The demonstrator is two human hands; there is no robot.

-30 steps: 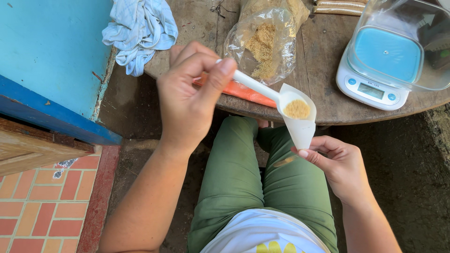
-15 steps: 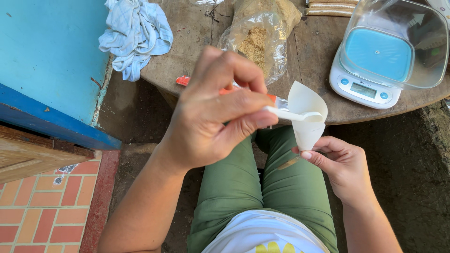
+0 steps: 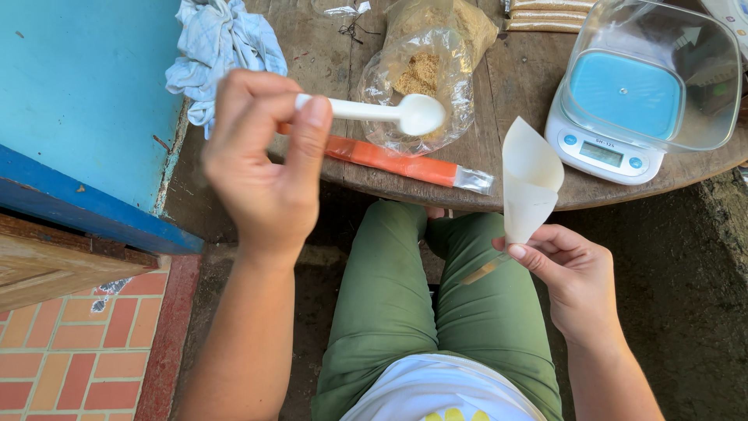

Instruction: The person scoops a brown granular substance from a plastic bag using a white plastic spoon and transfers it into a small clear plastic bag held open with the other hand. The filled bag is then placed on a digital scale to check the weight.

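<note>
My left hand (image 3: 261,160) grips the handle of a white plastic spoon (image 3: 382,111). The spoon's empty bowl hovers over the mouth of a clear plastic bag (image 3: 425,74) holding tan granular powder. My right hand (image 3: 573,273) pinches the narrow lower end of a white paper cone (image 3: 528,175), held upright with its mouth open, just in front of the wooden table's edge (image 3: 538,204). A thin tube sticks out below the cone's tip. A long orange sachet (image 3: 397,162) lies on the table between spoon and cone.
A white kitchen scale with a blue plate (image 3: 619,105) stands at the right under a clear plastic bowl (image 3: 662,54). A crumpled pale blue cloth (image 3: 214,47) lies at the table's left. A blue wall (image 3: 78,101) and brick floor (image 3: 70,351) are at my left.
The spoon held powder over the cone, then tipped into it. Now my left hand has swung the empty spoon back left and up over the bag. The cone has stayed put.
</note>
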